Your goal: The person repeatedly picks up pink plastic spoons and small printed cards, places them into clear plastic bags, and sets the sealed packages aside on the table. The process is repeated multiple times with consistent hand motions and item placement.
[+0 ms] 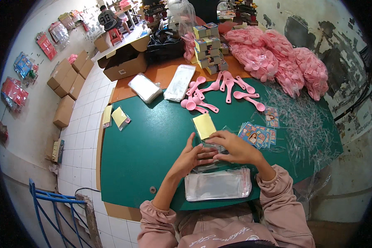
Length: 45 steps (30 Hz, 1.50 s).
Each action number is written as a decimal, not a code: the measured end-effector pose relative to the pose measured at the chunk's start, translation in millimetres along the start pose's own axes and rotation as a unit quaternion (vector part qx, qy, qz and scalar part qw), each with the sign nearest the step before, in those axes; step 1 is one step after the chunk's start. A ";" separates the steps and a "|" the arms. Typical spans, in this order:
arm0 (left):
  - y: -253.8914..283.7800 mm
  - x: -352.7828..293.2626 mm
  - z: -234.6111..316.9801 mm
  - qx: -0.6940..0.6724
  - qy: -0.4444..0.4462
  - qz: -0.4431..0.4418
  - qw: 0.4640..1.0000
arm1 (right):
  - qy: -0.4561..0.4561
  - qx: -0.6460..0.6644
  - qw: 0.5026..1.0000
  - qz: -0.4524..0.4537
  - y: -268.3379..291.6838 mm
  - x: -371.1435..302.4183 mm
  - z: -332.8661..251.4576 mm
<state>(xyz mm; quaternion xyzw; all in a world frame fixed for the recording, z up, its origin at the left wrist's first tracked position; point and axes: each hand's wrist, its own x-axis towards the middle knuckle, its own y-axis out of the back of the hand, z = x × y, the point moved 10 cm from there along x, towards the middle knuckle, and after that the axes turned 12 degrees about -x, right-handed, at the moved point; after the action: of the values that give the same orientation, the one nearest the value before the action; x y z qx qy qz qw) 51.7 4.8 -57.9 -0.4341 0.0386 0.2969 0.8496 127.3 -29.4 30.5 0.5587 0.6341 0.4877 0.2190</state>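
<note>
here, both hands, left hand [191, 156] and right hand [234, 147], close their fingers on a small clear plastic sleeve [213, 147] above the green bench [144, 149]; its contents can't be told. a stack of clear plastic bags [217, 184] lies just beside.

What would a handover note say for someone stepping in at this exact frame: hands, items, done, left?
Left hand and right hand: together over a clear plastic sleeve on the green table, both gripping it.
Yellow card lies just beyond the hands; picture cards at the right; loose pink spoons farther back.
Stack of empty sleeves sits near the person.
Done: cannot tell; no filled sleeve is clearly visible.
Left: spoons and cards still loose.
</note>
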 end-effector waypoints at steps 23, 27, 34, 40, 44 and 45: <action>19.3 -6.5 39.5 0.421 -0.223 0.090 0.874 | -0.132 -0.110 0.982 0.072 -21.4 -0.6 37.4; 10.3 -8.3 40.8 0.495 -0.162 0.116 0.845 | -0.152 -0.095 0.980 0.091 -17.6 -2.8 45.8; 17.5 -5.8 32.5 0.392 -0.146 0.112 0.902 | -0.090 -0.072 0.988 0.101 -10.6 3.5 18.9; 6.9 -7.0 36.5 0.460 -0.163 0.084 0.869 | -0.081 -0.043 0.989 0.116 -15.5 6.5 14.0; 0.9 -9.2 39.3 0.480 -0.169 0.068 0.858 | -0.052 -0.060 0.992 0.102 -22.1 6.6 12.6; 2.6 -7.6 36.2 0.443 -0.158 0.054 0.881 | -0.038 -0.074 0.991 0.108 -21.2 6.4 10.2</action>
<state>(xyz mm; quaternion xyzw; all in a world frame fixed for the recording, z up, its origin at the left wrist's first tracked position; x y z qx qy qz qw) 37.1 29.9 -34.8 0.0427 0.0547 0.3588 0.9308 123.5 -17.6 9.5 0.6249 0.5232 0.5321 0.2297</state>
